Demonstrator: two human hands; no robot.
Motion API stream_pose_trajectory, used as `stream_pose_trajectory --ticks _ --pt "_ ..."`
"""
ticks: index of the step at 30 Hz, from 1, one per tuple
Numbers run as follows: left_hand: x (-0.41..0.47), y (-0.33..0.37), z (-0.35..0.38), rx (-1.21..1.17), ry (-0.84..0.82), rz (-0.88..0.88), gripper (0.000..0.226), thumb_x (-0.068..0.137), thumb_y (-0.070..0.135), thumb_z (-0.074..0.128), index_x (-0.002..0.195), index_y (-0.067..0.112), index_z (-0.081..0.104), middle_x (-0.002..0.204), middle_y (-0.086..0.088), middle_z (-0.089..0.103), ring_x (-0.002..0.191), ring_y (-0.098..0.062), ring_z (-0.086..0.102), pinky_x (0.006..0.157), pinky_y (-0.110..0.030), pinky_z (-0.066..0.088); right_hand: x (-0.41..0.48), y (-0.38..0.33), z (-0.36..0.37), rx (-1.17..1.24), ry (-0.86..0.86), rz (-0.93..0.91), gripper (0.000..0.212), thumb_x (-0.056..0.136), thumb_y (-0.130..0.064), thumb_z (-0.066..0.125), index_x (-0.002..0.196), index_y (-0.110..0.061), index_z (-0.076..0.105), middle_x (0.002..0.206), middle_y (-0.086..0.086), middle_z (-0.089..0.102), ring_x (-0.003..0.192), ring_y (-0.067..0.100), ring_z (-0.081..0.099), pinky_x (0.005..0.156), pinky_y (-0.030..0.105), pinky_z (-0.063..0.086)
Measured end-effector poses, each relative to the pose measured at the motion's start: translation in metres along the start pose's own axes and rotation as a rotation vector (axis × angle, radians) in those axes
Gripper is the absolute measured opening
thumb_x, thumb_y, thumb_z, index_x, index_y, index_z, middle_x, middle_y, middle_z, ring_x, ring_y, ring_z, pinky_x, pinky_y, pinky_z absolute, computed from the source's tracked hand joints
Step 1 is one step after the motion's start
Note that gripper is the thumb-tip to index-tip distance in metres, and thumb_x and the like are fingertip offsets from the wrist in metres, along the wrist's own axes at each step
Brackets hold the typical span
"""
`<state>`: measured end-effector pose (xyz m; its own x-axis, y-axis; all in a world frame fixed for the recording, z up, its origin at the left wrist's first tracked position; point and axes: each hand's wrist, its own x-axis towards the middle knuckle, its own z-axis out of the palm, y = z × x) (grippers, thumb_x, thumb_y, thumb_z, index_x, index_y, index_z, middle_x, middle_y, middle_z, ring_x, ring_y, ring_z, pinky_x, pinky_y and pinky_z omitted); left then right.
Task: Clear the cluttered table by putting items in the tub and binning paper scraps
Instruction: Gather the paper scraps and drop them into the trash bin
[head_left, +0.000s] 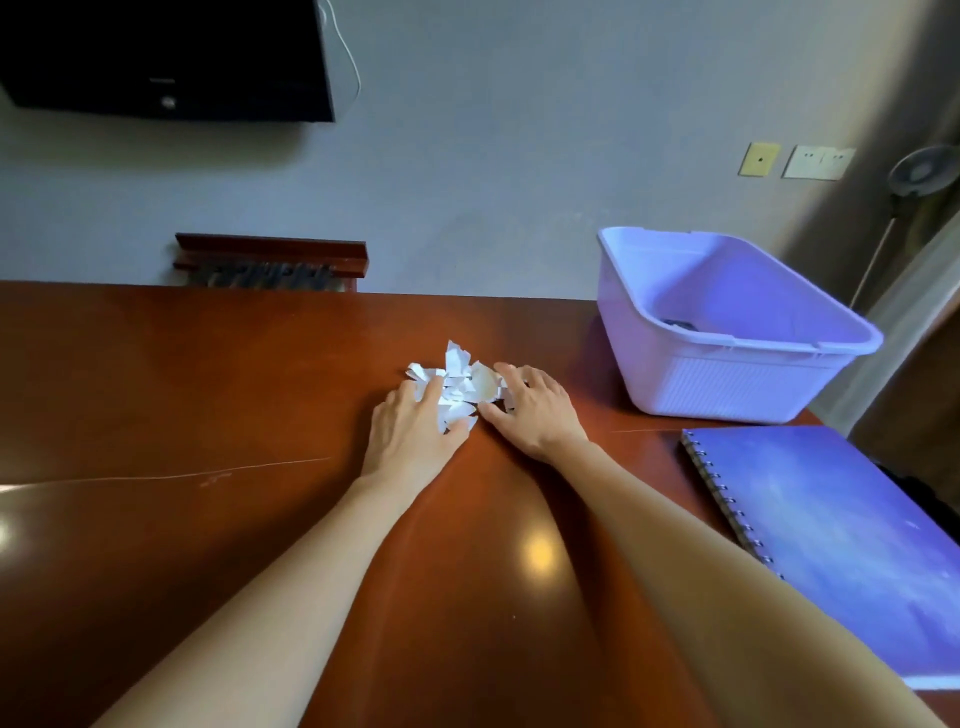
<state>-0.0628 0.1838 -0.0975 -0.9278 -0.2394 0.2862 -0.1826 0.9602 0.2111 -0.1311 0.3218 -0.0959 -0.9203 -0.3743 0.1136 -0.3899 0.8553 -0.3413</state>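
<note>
Grey wall, dark screen (166, 57) mounted high at left, socket plates (818, 162) at right. Below, glossy red-brown table (208, 389), scratched, lamp glare near the front edge.

Paper scraps (457, 387) in one loose white heap at mid-table, torn and crumpled, no clear long axis, roughly as wide as deep. Left hand (415, 421) against the heap's left side, fingers a little apart and nearly straight, tips lying over the nearest scraps, thumb at the near edge. Right hand (532, 410) against the right side, fingers loosely bent and close together, tips touching paper, thumb pointing in toward the left thumb. Neither clamped on anything; heap penned between the two hands, resting on the wood.

Lavender tub (727, 387) at the far right corner, well apart from the heap, something small and dark on its floor, too hidden to name. Blue spiral notebook (841, 545) flat by the right edge, nearer than the tub, spine toward the arms.

Judged step: raking scraps together for a two-handed scoop. Heap dead ahead of both sets of fingertips, equally near each hand. Thumbs almost meeting on the near side, far side open, so likeliest spill there on lifting. No bin in view; direction of carry unknown. Notebook probably bound for the tub, right hand the nearer.
</note>
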Motion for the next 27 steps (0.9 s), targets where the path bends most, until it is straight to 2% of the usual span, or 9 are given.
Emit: stream_pose_trajectory --ticks 2,4,7,10,16,18,21,24,27 --pt "0.006 0.000 0.002 0.034 0.050 0.019 0.056 0.094 0.045 0.041 0.142 0.018 0.035 0.137 -0.008 0.045 0.122 -0.023 0.046 0.098 -0.032 0.039 0.005 -0.004 -0.001 -0.031 0.032 -0.027 0.043 0.092 -0.042 0.043 0.128 -0.018 0.046 0.133 0.011 0.047 0.126 0.032 0.040 0.106 0.038 0.033" --pt "0.008 0.001 0.003 0.048 0.094 0.022 0.050 0.094 0.043 0.043 0.136 0.015 0.040 0.132 -0.007 0.048 0.117 -0.022 0.048 0.092 -0.029 0.043 0.006 -0.008 -0.002 -0.104 0.103 -0.058 0.038 0.093 -0.040 0.044 0.119 -0.014 0.050 0.123 0.011 0.050 0.114 0.031 0.046 0.096 0.037 0.038" --pt "0.009 0.002 0.003 0.037 0.137 0.006 0.042 0.095 0.041 0.043 0.126 0.012 0.045 0.122 -0.006 0.052 0.112 -0.019 0.050 0.083 -0.026 0.048 0.004 -0.012 -0.003 -0.095 0.169 -0.101 0.035 0.092 -0.036 0.046 0.113 -0.009 0.051 0.114 0.011 0.051 0.108 0.029 0.048 0.084 0.036 0.044" --pt "0.007 0.005 0.003 0.026 0.168 0.026 0.037 0.097 0.036 0.040 0.120 0.009 0.051 0.118 -0.008 0.055 0.112 -0.023 0.052 0.078 -0.030 0.051 -0.002 -0.014 -0.004 -0.063 0.204 -0.123 0.025 0.093 -0.026 0.044 0.105 -0.006 0.051 0.107 0.011 0.052 0.096 0.032 0.055 0.065 0.032 0.036" --pt "-0.001 0.007 -0.002 0.030 0.153 0.036 0.038 0.099 0.021 0.041 0.135 0.010 0.046 0.136 -0.011 0.051 0.120 -0.022 0.053 0.081 -0.026 0.053 -0.013 -0.012 -0.009 -0.086 0.264 -0.038 0.025 0.098 -0.020 0.035 0.101 -0.002 0.052 0.099 0.018 0.064 0.087 0.041 0.059 0.062 0.033 0.031" --pt "-0.003 0.007 -0.006 0.017 0.166 0.015 0.032 0.098 0.016 0.045 0.125 0.004 0.055 0.123 -0.015 0.058 0.112 -0.026 0.057 0.075 -0.029 0.053 -0.020 -0.010 -0.011 -0.083 0.292 -0.005 0.024 0.099 -0.021 0.034 0.098 -0.003 0.051 0.095 0.022 0.066 0.082 0.042 0.057 0.061 0.034 0.029" --pt "-0.005 0.006 -0.009 -0.057 0.233 -0.020 0.021 0.093 0.009 0.053 0.107 -0.003 0.065 0.101 -0.020 0.066 0.095 -0.032 0.063 0.064 -0.034 0.053 -0.032 -0.007 -0.015 0.047 0.332 0.064 0.017 0.098 -0.020 0.038 0.084 -0.010 0.039 0.087 0.021 0.066 0.068 0.035 0.043 0.060 0.032 0.029" --pt "-0.008 0.007 -0.011 -0.188 0.265 -0.043 0.023 0.095 0.011 0.049 0.104 -0.005 0.064 0.099 -0.020 0.066 0.088 -0.031 0.065 0.067 -0.033 0.053 -0.039 0.000 -0.017 0.331 0.413 0.194 0.024 0.095 -0.022 0.046 0.074 -0.011 0.040 0.076 0.015 0.066 0.072 0.035 0.051 0.062 0.030 0.032" --pt "-0.013 0.017 -0.026 -0.382 0.338 -0.096 0.028 0.097 0.011 0.043 0.097 -0.008 0.063 0.092 -0.022 0.065 0.083 -0.031 0.064 0.063 -0.028 0.047 -0.054 0.000 -0.023 0.533 0.465 0.301 0.032 0.090 -0.016 0.048 0.060 -0.010 0.038 0.052 -0.002 0.046 0.066 0.027 0.043 0.062 0.029 0.029"
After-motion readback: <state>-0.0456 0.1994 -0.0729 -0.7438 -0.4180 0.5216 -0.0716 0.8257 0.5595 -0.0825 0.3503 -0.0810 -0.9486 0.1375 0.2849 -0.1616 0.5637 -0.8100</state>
